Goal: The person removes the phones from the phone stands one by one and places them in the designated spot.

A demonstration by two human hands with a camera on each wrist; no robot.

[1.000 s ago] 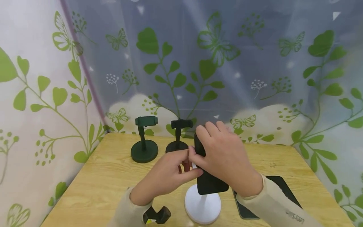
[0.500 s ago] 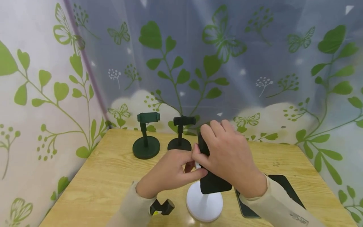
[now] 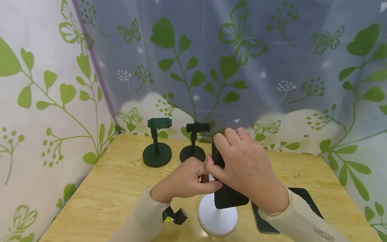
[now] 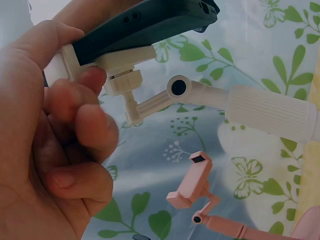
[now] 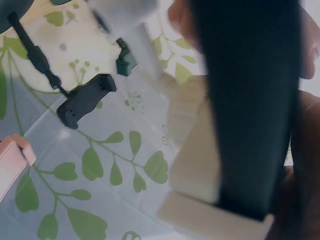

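A dark phone [image 3: 231, 197] sits in the clamp of a white phone stand [image 3: 217, 220], tilted above its round base. My right hand [image 3: 243, 168] grips the phone's upper part from above, and its thumb lies along the near side. On the left side, my left hand [image 3: 188, 179] pinches the clamp, its thumb at the phone's edge. In the left wrist view, the fingers curl around the white end jaw, beside the clamp's back plate [image 4: 122, 61] and jointed arm. Close up in the right wrist view, the phone [image 5: 245, 110] rests against the white jaw.
A green phone stand [image 3: 157, 155] and a black phone stand [image 3: 192, 154] stand at the back of the wooden table [image 3: 121, 174]. A pink phone stand [image 4: 192, 182] shows in the left wrist view. A dark flat device [image 3: 266, 222] lies under the right forearm.
The head view has shifted slightly, moving the scene a little right. Both hands keep their hold on the phone and clamp; the left wrist and fingers have turned slightly.
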